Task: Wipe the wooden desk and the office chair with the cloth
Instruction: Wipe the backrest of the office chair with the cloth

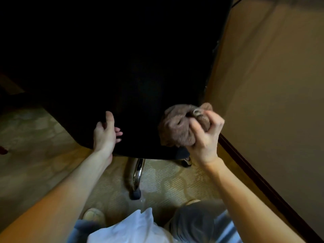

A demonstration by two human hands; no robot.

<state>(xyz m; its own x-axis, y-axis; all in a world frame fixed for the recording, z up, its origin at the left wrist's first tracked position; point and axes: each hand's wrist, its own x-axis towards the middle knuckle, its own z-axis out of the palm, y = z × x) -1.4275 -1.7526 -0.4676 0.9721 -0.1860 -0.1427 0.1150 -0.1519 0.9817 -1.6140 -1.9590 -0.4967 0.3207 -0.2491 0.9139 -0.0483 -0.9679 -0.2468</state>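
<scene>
Fingers of the right hand are curled tight round the bunched cloth, pressing it to the office chair's lower right edge. The left hand braces on the chair's back, its grip unclear. Chair-wiping looks under way. The next stroke should sweep left across the chair: the wall crowds its right, while carpet lies open to its left.
</scene>
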